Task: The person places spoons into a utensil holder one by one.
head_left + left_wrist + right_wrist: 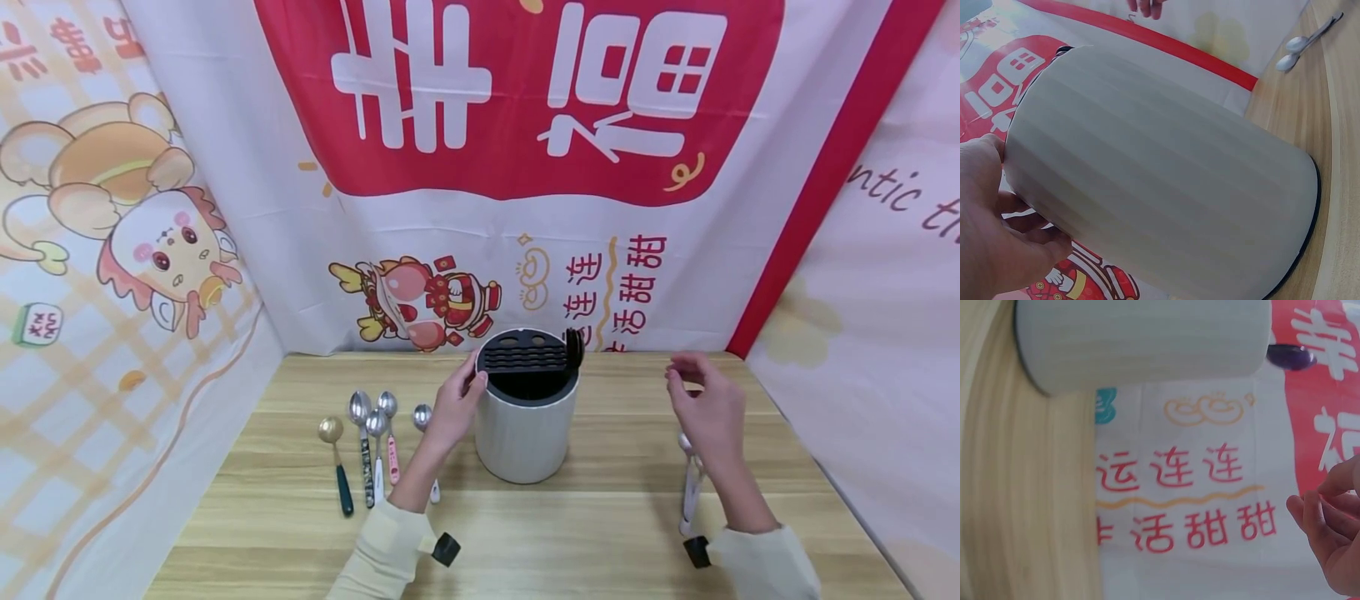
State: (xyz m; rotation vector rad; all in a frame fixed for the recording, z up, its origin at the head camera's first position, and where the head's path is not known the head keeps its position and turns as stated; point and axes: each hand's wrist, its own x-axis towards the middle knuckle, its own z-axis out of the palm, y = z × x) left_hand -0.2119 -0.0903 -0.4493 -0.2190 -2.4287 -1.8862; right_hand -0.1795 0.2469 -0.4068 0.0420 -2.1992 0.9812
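Note:
A light grey ribbed utensil holder (522, 442) with a black slotted insert (525, 354) stands upright at the table's back middle. My left hand (455, 406) grips its left side near the rim, with the thumb on the near side. At the holder's right rim, dark spoon bowls (574, 348) stick up; one dark spoon (1291, 356) shows in the right wrist view. My right hand (707, 408) hovers to the right, apart from the holder. Its fingers (1316, 519) are loosely curled, and I see nothing held. Below it lie metal spoons (688, 492), partly hidden by the hand and wrist.
Left of the holder lie several spoons: one with a dark green handle (343, 487), one patterned (367, 467), one pink (393, 462). My left forearm partly covers another spoon (422, 416). Printed cloth (525, 217) hangs behind the wooden table (600, 533) and along both sides.

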